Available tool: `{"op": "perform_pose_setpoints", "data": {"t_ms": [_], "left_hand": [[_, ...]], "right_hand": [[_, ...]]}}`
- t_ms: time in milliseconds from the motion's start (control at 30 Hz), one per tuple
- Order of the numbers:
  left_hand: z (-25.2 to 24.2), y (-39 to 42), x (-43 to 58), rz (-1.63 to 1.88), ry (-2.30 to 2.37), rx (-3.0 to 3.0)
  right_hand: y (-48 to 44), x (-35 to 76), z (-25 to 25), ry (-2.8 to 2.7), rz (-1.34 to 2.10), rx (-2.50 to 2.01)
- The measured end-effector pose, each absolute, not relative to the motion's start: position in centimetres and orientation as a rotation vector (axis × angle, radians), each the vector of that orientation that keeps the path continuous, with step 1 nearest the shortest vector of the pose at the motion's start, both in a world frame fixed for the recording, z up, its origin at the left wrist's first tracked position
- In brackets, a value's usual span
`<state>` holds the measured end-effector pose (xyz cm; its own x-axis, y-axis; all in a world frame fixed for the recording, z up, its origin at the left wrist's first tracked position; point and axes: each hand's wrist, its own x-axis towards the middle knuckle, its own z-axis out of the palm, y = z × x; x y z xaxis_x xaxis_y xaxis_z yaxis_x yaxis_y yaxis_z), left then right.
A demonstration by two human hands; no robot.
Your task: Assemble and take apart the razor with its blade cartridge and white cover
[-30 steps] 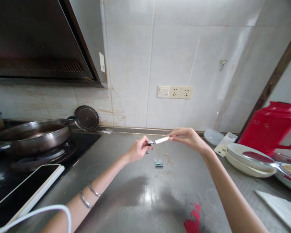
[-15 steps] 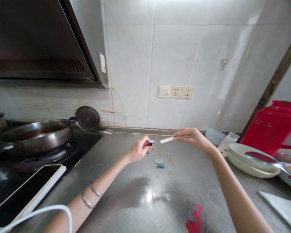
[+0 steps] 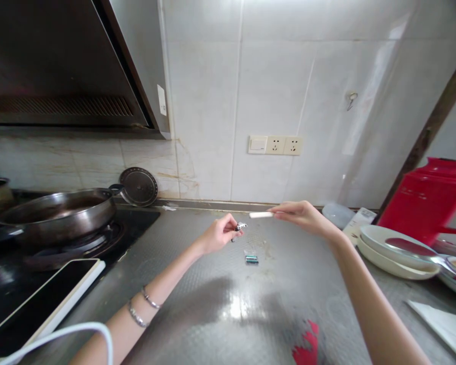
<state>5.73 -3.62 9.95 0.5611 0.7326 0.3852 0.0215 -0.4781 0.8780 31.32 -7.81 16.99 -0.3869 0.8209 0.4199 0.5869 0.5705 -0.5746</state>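
My left hand (image 3: 222,234) is closed, fingertips pinching a small black object with a shiny silver end (image 3: 241,226); its kind is too small to make out. My right hand (image 3: 297,215) pinches one end of a short white stick (image 3: 261,215), which points left and lies almost level. The stick's free tip is above and just right of the silver end, with a small gap between them. Beneath both hands, a little clear pack with green and black strips (image 3: 251,258) lies on the metal countertop (image 3: 197,314).
On the left, a steel pan (image 3: 61,215) sits on the stove, with a phone-like white slab (image 3: 49,299) and a white cable (image 3: 76,327) in front. To the right are a red thermos jug (image 3: 421,197), stacked dishes (image 3: 395,261) and folded white paper (image 3: 443,324).
The white stick has turned from tilted to nearly level. The black object in my left hand has tipped so its silver end points more to the right. Both hands stay almost in place.
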Motion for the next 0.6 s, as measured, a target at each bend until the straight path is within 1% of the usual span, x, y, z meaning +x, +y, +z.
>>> {"op": "perform_pose_setpoints", "data": {"t_ms": [233, 367, 533, 600], "left_hand": [[9.8, -2.9, 5.4, 0.955, 0.562, 1.787], [9.9, -2.8, 5.3, 0.972, 0.562, 1.789], [10.0, -2.5, 5.2, 1.025, 0.528, 1.723], [10.0, -2.4, 5.2, 1.022, 0.527, 1.715]], "right_hand": [[-9.6, 29.7, 18.0, -2.218, 0.424, -1.188], [-10.5, 28.4, 17.9, -2.081, 0.516, -1.19], [-11.5, 26.1, 15.2, -1.914, 0.699, -1.195], [-11.9, 24.8, 13.6, -1.851, 0.712, -1.171]]}}
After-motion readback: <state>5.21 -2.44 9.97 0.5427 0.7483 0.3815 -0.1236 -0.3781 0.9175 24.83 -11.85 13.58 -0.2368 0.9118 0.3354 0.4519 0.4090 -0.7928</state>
